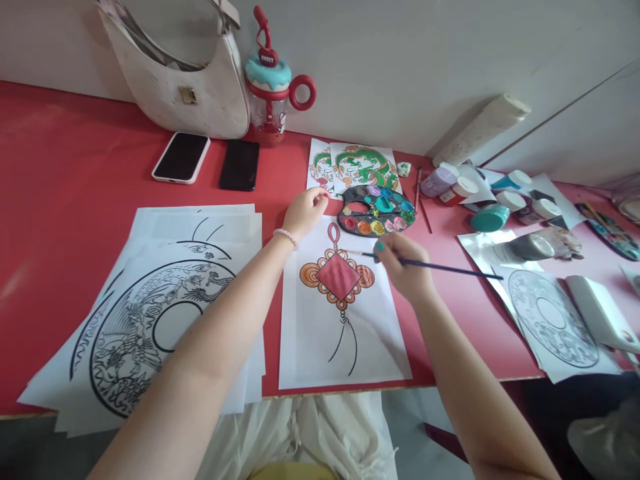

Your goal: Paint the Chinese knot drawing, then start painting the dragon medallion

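A white sheet [320, 333] with a Chinese knot drawing [337, 277], coloured red and orange, lies in front of me on the red table [65, 173]. My right hand [405, 263] is closed around a thin blue paintbrush [450, 268], its tip by the knot's upper right. My left hand [303, 212] rests on the sheet's top left corner with its fingers curled down and a bead bracelet on the wrist. Just beyond the sheet sits a dark oval palette [376, 210] with several paint colours.
A stack of line-drawing sheets [150, 313] lies at left. Two phones [181, 157], a white handbag [185, 80] and a bottle [270, 87] stand at the back. Painted dragon sheets [363, 167], paint jars [493, 217], foil and more sheets [550, 320] crowd the right.
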### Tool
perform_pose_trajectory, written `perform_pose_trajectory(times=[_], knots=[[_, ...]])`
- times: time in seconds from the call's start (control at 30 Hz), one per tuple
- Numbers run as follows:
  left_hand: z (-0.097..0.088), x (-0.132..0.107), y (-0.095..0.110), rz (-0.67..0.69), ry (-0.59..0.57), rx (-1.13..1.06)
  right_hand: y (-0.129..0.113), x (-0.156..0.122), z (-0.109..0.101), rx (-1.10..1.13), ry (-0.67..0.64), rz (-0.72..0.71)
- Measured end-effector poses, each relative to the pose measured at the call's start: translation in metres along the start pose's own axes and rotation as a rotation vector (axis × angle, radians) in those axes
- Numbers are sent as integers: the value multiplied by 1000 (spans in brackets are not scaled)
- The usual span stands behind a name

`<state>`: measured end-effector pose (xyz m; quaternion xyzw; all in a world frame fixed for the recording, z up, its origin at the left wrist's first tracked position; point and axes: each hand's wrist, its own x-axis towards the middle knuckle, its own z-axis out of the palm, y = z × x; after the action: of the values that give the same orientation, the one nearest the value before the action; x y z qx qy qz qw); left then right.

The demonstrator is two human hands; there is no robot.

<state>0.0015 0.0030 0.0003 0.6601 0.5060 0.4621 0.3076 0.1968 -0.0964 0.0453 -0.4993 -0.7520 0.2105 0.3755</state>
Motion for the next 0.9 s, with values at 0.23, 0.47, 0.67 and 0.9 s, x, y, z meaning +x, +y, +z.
perform_pose_trajectory(times=[0.23, 0.47, 0.67, 0.9], knots=[[2, 0, -1, 11, 15, -10, -31, -18, 29, 95, -254, -159], [1, 1, -1, 7, 4, -17, -28, -17, 32, 38, -288, -207], [1, 0, 0, -18, 0, -28, -29, -19, 33, 47, -261, -194], [2, 0, -2, -9, 7, -31, -32, -18, 34, 54, -255, -217]])
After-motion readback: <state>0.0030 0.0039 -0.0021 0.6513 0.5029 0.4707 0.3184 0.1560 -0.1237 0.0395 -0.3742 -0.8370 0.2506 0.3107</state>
